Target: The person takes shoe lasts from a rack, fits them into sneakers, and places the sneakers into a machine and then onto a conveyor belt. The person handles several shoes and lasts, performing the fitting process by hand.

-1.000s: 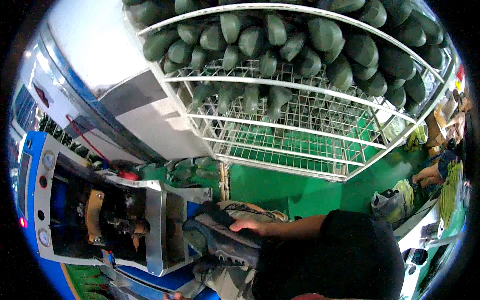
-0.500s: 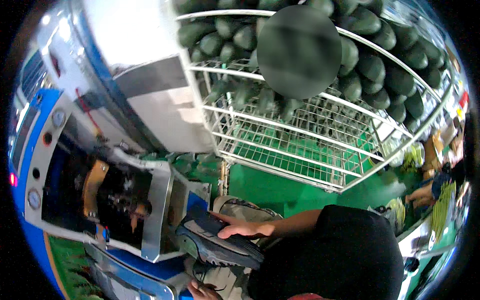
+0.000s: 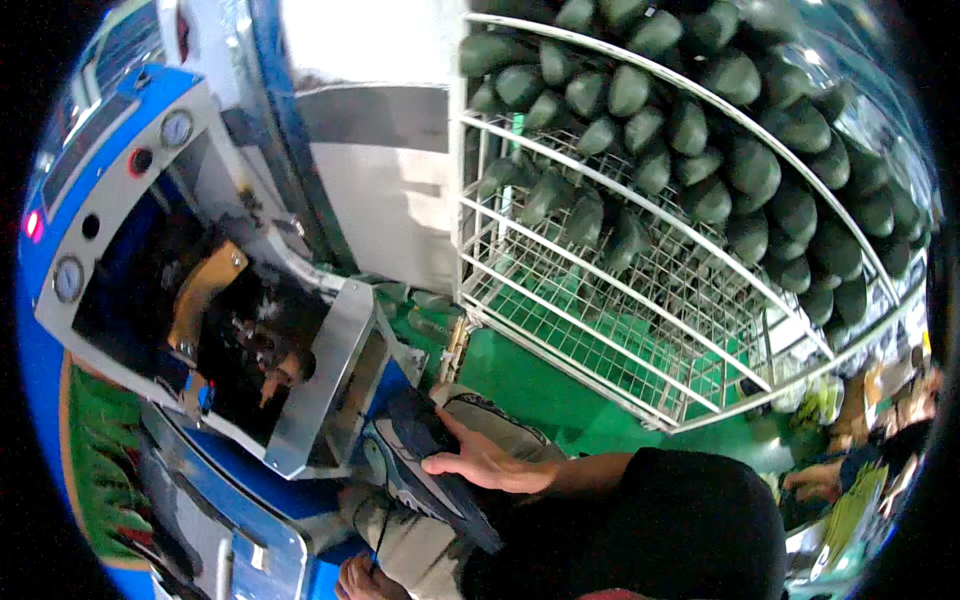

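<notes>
A dark shoe with grey panels and a pale grey sole lies tilted over my lap. My right hand is closed on it, with the thumb across its side and the fingers over the far edge. Lower down, at the bottom edge, my left hand has its fingers curled. A thin dark shoelace runs from near the shoe down to those fingers; the grip itself is partly cut off. Just left of the shoe is a blue and grey machine with an open dark cavity.
The machine carries gauges, a lit red lamp and a tan curved pad. A white wire rack full of dark rounded shoe-shaped pieces stands ahead on green floor. At far right, another person's hand is near light green items.
The view has turned, so the rack and machine sit further right or higher. My right hand keeps hold of the shoe, now tilted more steeply. My left hand appears further left.
</notes>
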Motion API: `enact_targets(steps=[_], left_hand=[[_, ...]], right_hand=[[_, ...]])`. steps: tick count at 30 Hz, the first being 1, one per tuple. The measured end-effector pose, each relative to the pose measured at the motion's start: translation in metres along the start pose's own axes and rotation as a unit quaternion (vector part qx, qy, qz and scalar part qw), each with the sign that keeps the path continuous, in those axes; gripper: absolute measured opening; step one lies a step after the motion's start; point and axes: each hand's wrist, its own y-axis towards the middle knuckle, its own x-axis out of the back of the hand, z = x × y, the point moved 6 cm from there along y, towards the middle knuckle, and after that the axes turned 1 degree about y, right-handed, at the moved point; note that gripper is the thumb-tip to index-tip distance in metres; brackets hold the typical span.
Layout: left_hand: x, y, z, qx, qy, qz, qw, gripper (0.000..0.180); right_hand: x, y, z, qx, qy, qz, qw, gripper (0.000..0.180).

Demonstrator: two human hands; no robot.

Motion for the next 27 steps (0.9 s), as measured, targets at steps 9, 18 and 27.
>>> enact_targets(steps=[9, 18, 27], left_hand=[[-0.058, 0.016, -0.070, 0.135, -0.443, -0.171, 0.869, 0.023], [-0.040, 0.020, -0.103, -0.001, -0.283, -0.223, 0.933, 0.028], [-0.038, 0.034, -0.074, 0.048, -0.568, 0.207, 0.795, 0.010]], right_hand=[[0.002, -0.006, -0.014, -0.004, 0.177, 0.011, 0.984, 0.090], [0.008, -0.011, 0.001, 0.010, 0.077, -0.033, 0.996, 0.087], [-0.016, 0.001, -0.034, -0.103, 0.367, 0.105, 0.919, 0.054]])
